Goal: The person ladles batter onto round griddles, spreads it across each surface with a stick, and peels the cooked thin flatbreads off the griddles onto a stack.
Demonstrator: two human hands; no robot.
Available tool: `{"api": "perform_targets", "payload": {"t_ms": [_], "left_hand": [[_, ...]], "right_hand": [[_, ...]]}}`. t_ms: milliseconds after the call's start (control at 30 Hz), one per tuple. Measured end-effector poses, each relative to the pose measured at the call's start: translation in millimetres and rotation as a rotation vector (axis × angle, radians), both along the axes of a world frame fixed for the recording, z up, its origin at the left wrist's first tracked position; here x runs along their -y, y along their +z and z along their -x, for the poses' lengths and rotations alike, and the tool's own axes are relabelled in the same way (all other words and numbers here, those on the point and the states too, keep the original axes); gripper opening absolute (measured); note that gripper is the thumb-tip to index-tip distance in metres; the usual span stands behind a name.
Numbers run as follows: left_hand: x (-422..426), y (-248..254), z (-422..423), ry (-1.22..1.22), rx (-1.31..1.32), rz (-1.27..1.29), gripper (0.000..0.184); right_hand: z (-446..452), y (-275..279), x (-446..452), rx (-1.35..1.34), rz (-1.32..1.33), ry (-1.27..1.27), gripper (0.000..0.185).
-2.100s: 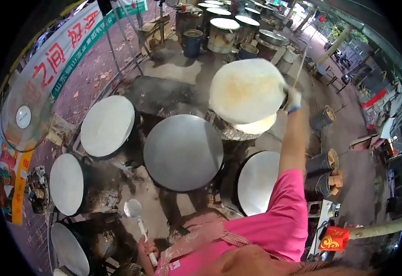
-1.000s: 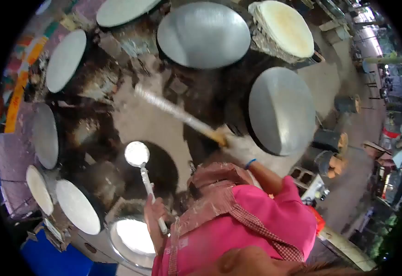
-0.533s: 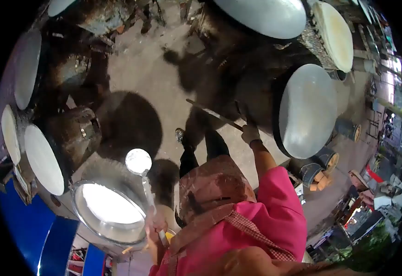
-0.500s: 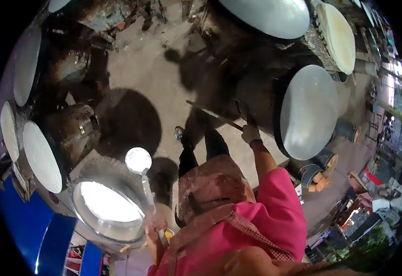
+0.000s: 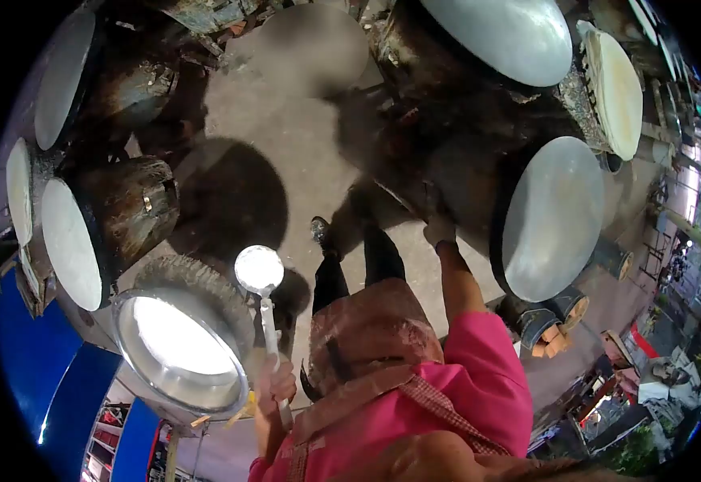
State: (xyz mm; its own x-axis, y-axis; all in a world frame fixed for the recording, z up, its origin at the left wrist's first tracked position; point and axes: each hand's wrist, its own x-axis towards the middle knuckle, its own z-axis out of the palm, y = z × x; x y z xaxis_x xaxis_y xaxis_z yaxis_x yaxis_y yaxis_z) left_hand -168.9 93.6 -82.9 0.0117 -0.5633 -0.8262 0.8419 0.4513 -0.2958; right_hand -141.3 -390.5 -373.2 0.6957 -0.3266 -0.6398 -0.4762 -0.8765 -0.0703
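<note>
My left hand [image 5: 277, 384] is closed round the handle of a ladle [image 5: 260, 271], its bowl covered in white. Beside it, a wide metal basin [image 5: 124, 337] holds white liquid [image 5: 182, 341]. My right hand [image 5: 440, 229] is closed on a thin stick [image 5: 395, 195], which lies partly in dark shadow; the far end is hard to make out. To the right of that hand stands a large round griddle [image 5: 554, 221] with a shiny grey top.
More griddles stand around me: one whitened griddle [image 5: 72, 245] at left, another griddle [image 5: 503, 36] at top right. Pale round sheets [image 5: 614, 96] are stacked at the right. Buckets [image 5: 537, 321] stand below the right griddle. A blurred grey round shape [image 5: 310, 48] appears at the top.
The view has shifted, so the surroundings sit lower in it. The ladle is more upright beside the basin. The stick has moved deeper into the shadow by the right griddle.
</note>
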Motion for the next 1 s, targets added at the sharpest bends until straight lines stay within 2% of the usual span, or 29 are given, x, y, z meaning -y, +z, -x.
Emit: {"api": "perform_targets", "payload": {"t_ms": [67,200,267,400,467,500,567,600,667,733,767,867,933,1000], "left_hand": [[1,3,1,-0.007,0.027,-0.006,0.048],[-1,11,-8,0.026,-0.090,0.120,0.048],[-7,9,-3,-0.010,-0.036,-0.001,0.047],[-3,18,-9,-0.152,0.076,-0.233,0.047],[-6,20,-12,-0.048,0.062,-0.120,0.039],[-7,21,-14,0.007,0.059,-0.060,0.035],[-2,31,-18,0.050,0.030,-0.285,0.030],[0,35,-20,0.084,0.020,-0.394,0.027],[-1,41,-26,0.034,0.010,-0.420,0.036],[-23,29,-13,0.014,-0.017,-0.205,0.040],[-23,28,-12,0.021,-0.012,-0.234,0.041],[-18,34,-21,0.043,0.002,-0.260,0.043],[-10,39,-28,0.114,0.035,-0.200,0.044],[-6,32,-24,0.322,0.110,0.045,0.044]], "right_hand": [[-22,9,1,-0.205,-0.043,-0.012,0.038],[-10,-5,-4,0.086,0.034,-0.071,0.046],[-3,-16,-1,0.245,0.063,-0.010,0.047],[-21,-14,2,-0.078,0.024,-0.051,0.046],[-30,-15,1,-0.154,0.030,-0.055,0.045],[-34,-8,-1,-0.095,0.022,-0.056,0.043],[-45,10,-6,0.032,0.009,-0.046,0.038],[-47,6,-2,0.003,0.028,0.039,0.037],[-32,-32,15,-0.029,0.079,0.175,0.034],[-19,-72,32,-0.002,0.159,0.230,0.032],[-33,-71,32,-0.037,0.169,0.262,0.031],[-102,-25,15,-0.264,0.134,0.415,0.031],[-159,29,-12,-0.215,0.065,0.391,0.030],[-210,42,-29,-0.172,-0.043,0.429,0.031]]}}
